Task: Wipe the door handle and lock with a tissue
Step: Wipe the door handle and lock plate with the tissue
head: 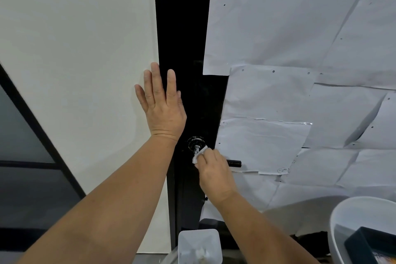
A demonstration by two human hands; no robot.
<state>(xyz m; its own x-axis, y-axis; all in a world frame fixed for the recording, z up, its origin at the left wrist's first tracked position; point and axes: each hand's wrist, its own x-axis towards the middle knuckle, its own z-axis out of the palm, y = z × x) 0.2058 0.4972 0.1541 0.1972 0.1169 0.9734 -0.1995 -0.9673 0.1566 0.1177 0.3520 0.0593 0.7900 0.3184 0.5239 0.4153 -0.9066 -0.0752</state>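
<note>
A black door [188, 38] stands ahead, its glass covered with sheets of white paper [289, 28]. The black lever handle [234, 163] sticks out to the right from a round lock rose [194, 142]; most of the lever is hidden by my right hand. My right hand [214, 174] pinches a small white tissue [198, 155] and presses it against the handle's neck by the rose. My left hand [162, 103] lies flat with fingers spread on the door frame and the white wall, just above the lock.
A white wall [75, 60] fills the left side, with a dark framed glass panel [25, 156] at the lower left. A small white bin [200, 246] stands on the floor below the handle. A white round tub [353, 216] holding a dark box sits at the lower right.
</note>
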